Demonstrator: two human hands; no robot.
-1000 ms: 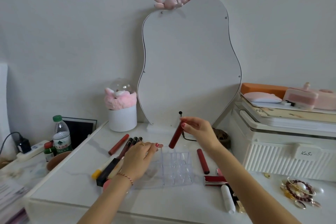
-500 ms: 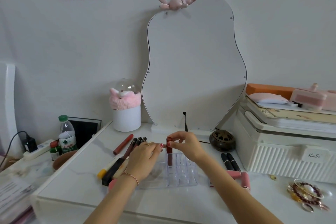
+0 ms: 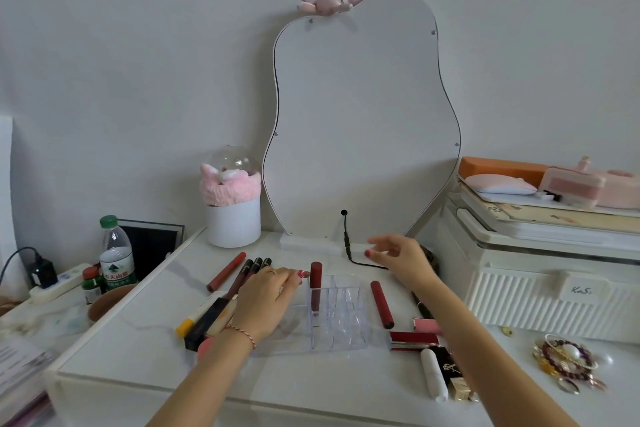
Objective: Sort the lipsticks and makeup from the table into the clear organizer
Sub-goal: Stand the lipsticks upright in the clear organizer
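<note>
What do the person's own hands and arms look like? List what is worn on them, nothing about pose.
Both forearms are bare, with no sleeves in view. The left hand has a thin ring on one finger and red-painted nails; a thin red-and-white cord bracelet circles its wrist. The right hand also has red nails, with no ring or bracelet visible.

Left hand lay palm down, fingers extended forward. Right hand was raised, fingers loosely spread, holding nothing.
</note>
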